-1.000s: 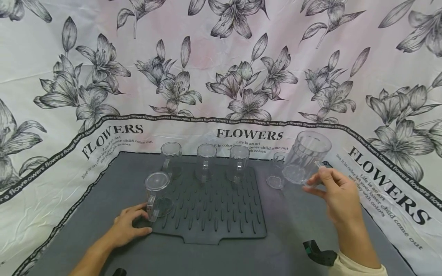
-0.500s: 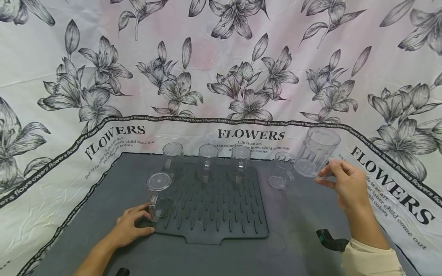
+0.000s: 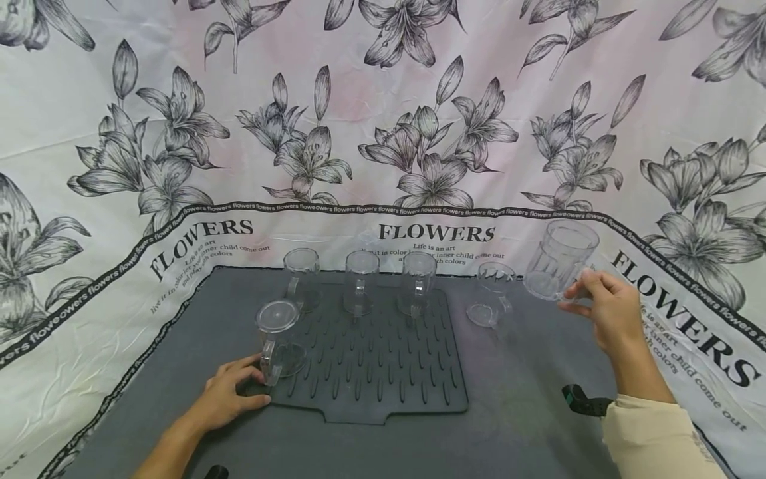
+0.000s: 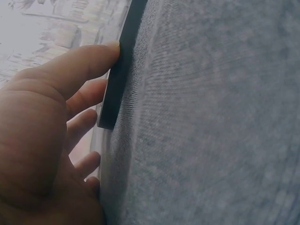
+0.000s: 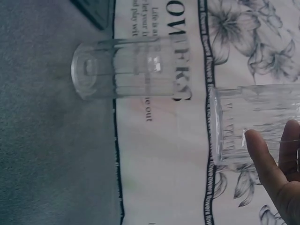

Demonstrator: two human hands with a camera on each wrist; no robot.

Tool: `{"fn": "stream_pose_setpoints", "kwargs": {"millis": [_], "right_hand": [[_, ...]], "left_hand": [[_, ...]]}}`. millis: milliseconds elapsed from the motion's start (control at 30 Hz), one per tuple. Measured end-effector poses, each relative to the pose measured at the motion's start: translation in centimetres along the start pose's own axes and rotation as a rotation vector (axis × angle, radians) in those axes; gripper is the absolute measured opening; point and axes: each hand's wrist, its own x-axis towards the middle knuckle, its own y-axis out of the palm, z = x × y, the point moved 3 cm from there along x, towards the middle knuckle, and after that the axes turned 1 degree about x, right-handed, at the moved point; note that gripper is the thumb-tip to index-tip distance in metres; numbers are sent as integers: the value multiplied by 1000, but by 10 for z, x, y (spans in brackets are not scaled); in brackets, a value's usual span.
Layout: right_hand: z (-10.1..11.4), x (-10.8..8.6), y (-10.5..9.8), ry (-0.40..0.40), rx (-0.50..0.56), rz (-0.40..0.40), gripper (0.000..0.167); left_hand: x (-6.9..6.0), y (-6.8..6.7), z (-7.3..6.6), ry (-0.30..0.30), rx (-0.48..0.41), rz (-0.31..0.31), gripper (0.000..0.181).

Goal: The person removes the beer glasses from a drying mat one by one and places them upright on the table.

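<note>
My right hand (image 3: 609, 307) pinches a clear glass mug (image 3: 561, 259) at its handle, holding it tilted above the table's far right. In the right wrist view, this held mug (image 5: 255, 124) appears at the right edge, near the thumb and a finger. My left hand (image 3: 226, 394) rests at the near left corner of a dark ridged mat (image 3: 371, 359). Its thumb touches the mat edge (image 4: 123, 70) in the left wrist view, with the fingers relaxed beside it. Another clear mug (image 3: 281, 339) stands on that corner, its handle close to my left fingers.
Three clear mugs, a left one (image 3: 302, 279), a middle one (image 3: 362, 283) and a right one (image 3: 419, 283), stand along the mat's back. Another mug (image 3: 491, 293) stands on the grey table (image 3: 509, 426) right of the mat. A flower-printed cloth (image 3: 359, 146) hangs behind.
My right hand has moved to the right and slightly away with the mug, widening its distance from the mug standing beside the mat. My left hand stays at the mat's corner.
</note>
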Motion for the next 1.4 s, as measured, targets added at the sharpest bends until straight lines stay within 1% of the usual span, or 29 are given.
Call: {"fn": "stream_pose_setpoints", "kwargs": {"millis": [133, 233, 400, 500, 700, 867, 1100, 1200, 1333, 1400], "right_hand": [[-12, 7, -7, -4, 23, -2, 32], [-25, 11, -13, 20, 20, -23, 32], [-53, 14, -23, 90, -21, -69, 33], [-67, 14, -27, 133, -38, -82, 34], [-87, 14, -29, 210, -44, -92, 35], [-104, 12, -30, 260, -87, -113, 36], [-116, 6, -32, 264, -102, -144, 37], [-121, 4, -33, 288, -92, -152, 37], [-126, 2, -36, 321, -105, -169, 36], [-128, 3, -36, 323, -114, -172, 36]], "left_hand": [[-1, 0, -1, -14, -6, 9, 26], [-1, 0, -2, -20, -9, 14, 26], [-3, 0, -1, -21, -9, 10, 26], [-3, -1, 0, -20, -8, 4, 25], [-2, -1, 1, -29, -13, 15, 26], [-2, 0, 2, -26, -12, 10, 26], [-2, 1, 2, -30, -10, 15, 26], [-2, 1, 2, -30, -9, 14, 26], [-1, 0, 1, -32, -11, 21, 25], [-1, -1, 0, -31, -11, 24, 26]]}}
